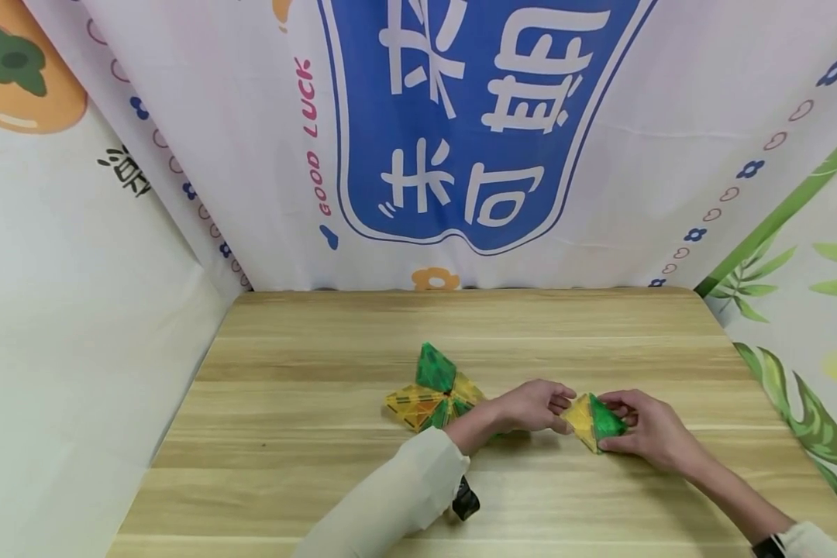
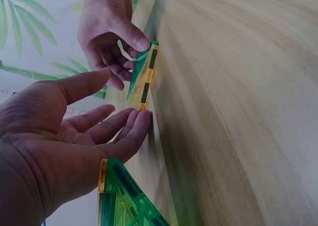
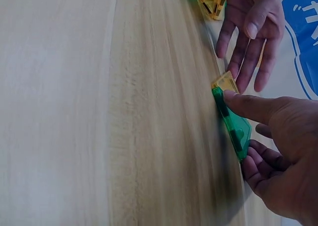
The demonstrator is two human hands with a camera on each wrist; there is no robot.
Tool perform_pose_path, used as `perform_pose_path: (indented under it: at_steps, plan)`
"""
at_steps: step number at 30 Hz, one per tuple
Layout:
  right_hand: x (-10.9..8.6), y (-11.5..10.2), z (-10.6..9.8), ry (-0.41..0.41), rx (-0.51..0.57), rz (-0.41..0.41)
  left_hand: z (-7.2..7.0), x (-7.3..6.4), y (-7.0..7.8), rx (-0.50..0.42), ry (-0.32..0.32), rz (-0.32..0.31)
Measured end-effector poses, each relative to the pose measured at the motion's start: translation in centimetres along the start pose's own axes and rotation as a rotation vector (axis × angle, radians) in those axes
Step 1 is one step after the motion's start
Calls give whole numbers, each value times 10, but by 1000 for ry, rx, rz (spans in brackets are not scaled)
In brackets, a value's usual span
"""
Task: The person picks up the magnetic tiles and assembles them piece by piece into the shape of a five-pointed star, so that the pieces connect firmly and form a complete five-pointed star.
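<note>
My right hand (image 1: 647,431) pinches a translucent green triangular magnetic tile (image 1: 607,423) between thumb and fingers. A yellow triangular magnetic tile (image 1: 581,421) joins it along one edge, and the pair tilts up from the table in the left wrist view. Fingers loosely extended, my left hand (image 1: 532,404) is at the yellow tile's outer corner; its fingertips (image 2: 143,117) seem to touch that corner without gripping it. Left of this hand lies a star-like cluster of green and yellow magnetic tiles (image 1: 435,369), partly hidden by the left wrist.
The tiles are on a wood-grain table (image 1: 286,488). A printed white cloth (image 1: 251,139) hangs behind its far edge and along both sides. Near the left sleeve shows a small black object (image 1: 466,501).
</note>
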State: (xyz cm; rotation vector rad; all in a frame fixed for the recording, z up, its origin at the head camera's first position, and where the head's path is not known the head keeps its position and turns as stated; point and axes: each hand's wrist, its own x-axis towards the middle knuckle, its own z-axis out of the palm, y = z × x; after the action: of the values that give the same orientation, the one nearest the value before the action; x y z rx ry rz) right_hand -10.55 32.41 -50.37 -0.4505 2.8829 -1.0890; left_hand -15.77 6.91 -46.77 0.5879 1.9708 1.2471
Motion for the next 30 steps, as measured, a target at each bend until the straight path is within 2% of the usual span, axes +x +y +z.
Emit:
perform_pose_path:
  at_steps: [6, 13, 18, 23, 30]
  plan:
    - [0, -3, 6, 25, 10, 9, 0, 1, 0, -37, 47, -26]
    - [2, -4, 14, 88, 42, -58, -3, -1, 3, -65, 109, -56]
    - [2, -6, 20, 138, 73, -125, -5, 0, 0, -25, 141, -46]
    - [4, -5, 27, 160, 115, -179, -9, 1, -5, -11, 146, -31]
    - [7, -4, 35, 131, 199, -171, -11, 3, -9, 67, 150, -36]
